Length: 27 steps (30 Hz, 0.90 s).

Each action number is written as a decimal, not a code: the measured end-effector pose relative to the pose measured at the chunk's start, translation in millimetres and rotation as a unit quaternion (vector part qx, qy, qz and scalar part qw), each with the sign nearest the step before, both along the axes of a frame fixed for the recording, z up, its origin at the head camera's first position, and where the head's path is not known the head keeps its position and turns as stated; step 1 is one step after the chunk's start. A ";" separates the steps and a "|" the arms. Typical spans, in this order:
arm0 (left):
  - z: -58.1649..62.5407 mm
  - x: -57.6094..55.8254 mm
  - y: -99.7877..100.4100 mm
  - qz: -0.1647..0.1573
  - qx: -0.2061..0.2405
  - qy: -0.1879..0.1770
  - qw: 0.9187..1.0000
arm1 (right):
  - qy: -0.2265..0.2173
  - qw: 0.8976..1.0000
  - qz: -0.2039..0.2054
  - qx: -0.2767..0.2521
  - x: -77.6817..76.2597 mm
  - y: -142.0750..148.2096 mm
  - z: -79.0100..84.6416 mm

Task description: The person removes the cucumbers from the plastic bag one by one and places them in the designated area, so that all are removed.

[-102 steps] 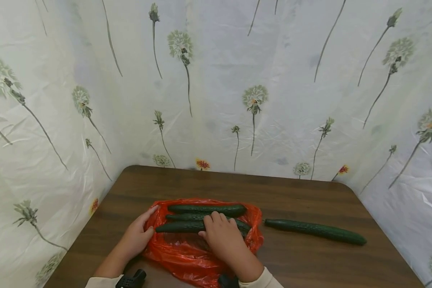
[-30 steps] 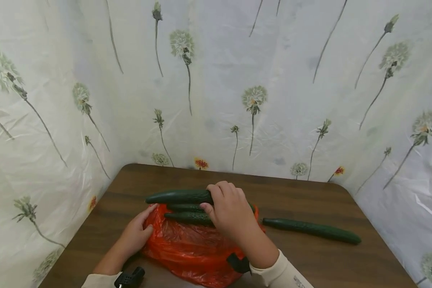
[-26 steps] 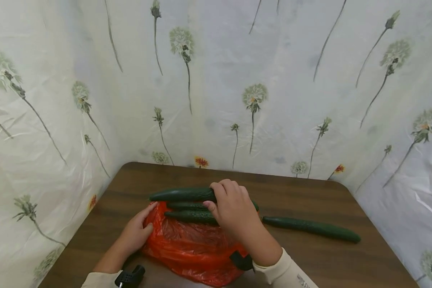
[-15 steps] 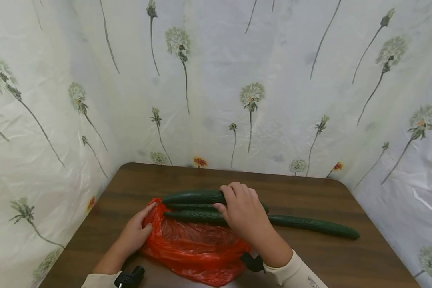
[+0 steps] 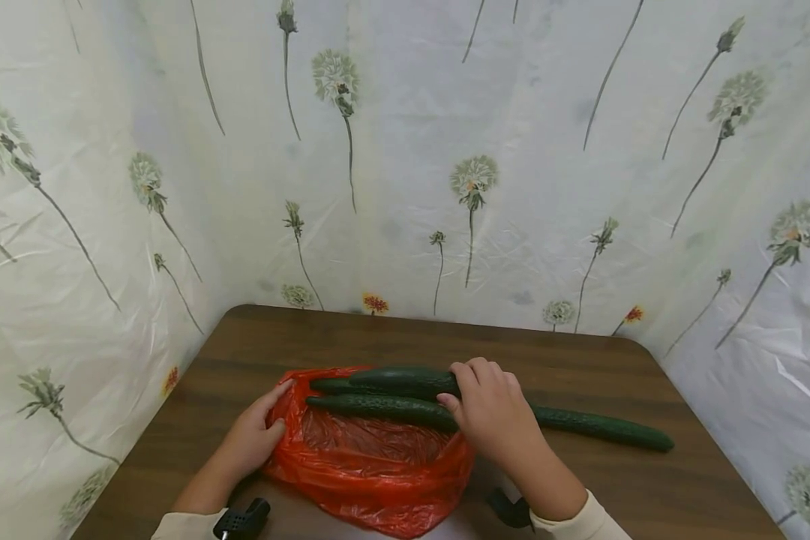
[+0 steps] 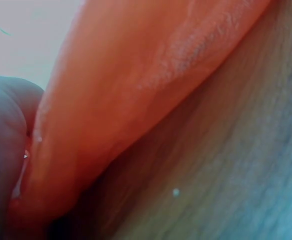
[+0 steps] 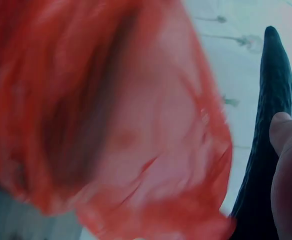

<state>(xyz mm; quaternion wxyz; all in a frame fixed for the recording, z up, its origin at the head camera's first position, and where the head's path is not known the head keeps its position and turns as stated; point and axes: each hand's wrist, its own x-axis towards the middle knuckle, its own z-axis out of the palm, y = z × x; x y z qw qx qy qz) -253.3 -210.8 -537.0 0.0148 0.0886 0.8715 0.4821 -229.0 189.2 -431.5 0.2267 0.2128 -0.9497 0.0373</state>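
My right hand point(image 5: 502, 416) grips a dark green cucumber point(image 5: 405, 381) near its right part, over the right side of a red plastic bag point(image 5: 364, 480). Its thumb lies along the cucumber point(image 7: 276, 80) in the right wrist view. Behind the held one, the end of another cucumber point(image 5: 325, 385) shows inside the bag's mouth. A further cucumber point(image 5: 378, 406) lies in front of it, its right end hidden by my right hand. My left hand point(image 5: 253, 435) holds the bag's left edge between thumb and fingers; the left wrist view shows the red film point(image 6: 111, 85) against a finger.
One cucumber point(image 5: 604, 427) lies on the brown wooden table point(image 5: 580, 360), right of the bag, partly behind my right hand. A curtain point(image 5: 405, 150) with a dandelion print surrounds the table's back and sides.
My right hand has taken hold of a cucumber in the bag, raised it, then carried it rightward and lower. The bag's right side has slid off the cucumbers. My left hand stays at the edge.
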 end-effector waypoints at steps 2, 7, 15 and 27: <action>0.2 0.4 0.7 0.002 -0.003 0.000 1.000 | -0.005 1.000 -0.009 0.005 2.4 6.9 -3.5; 0.9 0.7 1.9 0.009 -0.011 0.013 1.000 | -0.019 0.999 -0.030 0.015 6.3 23.2 -9.6; -1.3 0.3 3.0 0.008 -0.016 0.014 1.000 | -0.042 0.998 -0.046 0.032 12.3 44.5 -14.6; 0.1 1.4 1.8 0.015 -0.016 0.015 1.000 | -0.065 0.995 -0.053 0.047 16.2 70.1 -24.9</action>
